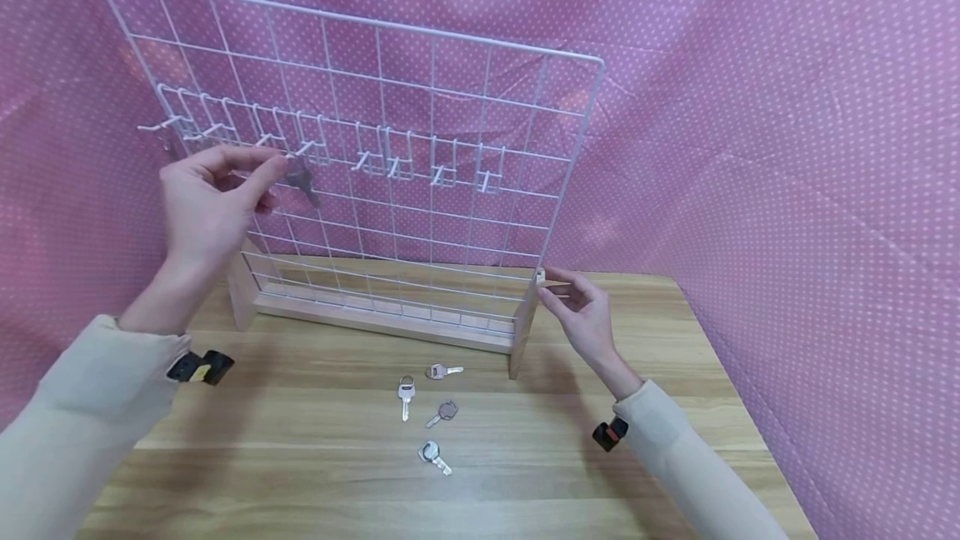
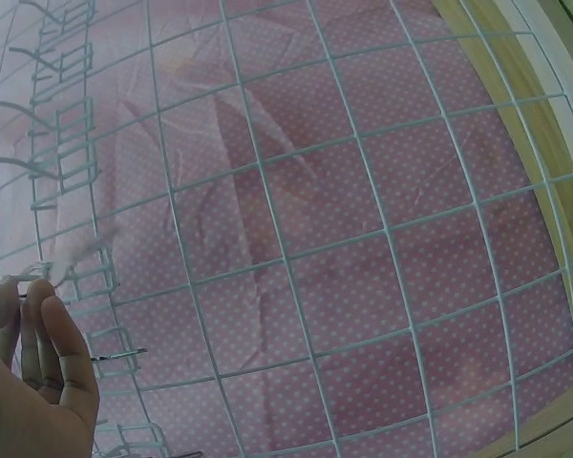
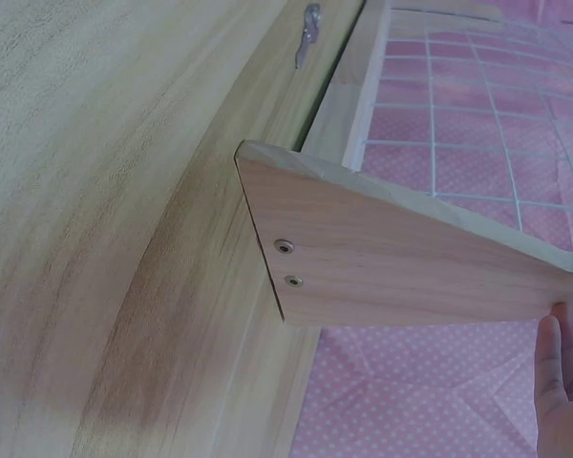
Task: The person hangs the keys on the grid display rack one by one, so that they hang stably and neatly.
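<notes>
Left grip (image 1: 213, 211) pinches a key (image 1: 302, 182) by thumb and fingertips in the head view; key is at the row of white hooks (image 1: 442, 177) on the wire grid (image 1: 405, 218). Can't tell if key touches a hook. Hand blocks part of the hooks. Right grip (image 1: 581, 315) pinches the right end of the wooden stand (image 1: 390, 327). Four loose keys (image 1: 406, 391) on the worktop (image 1: 300, 465), near the stand's front; marks on their heads too small to read. Pink dotted cloth (image 1: 787, 148) behind.

Left wrist: held key blurred, just beyond the fingertips; thin metal piece (image 2: 121, 356) juts out beside the hand, edge-on.

Right wrist: fingertips on the end panel, two screws (image 3: 284, 246) in it.
</notes>
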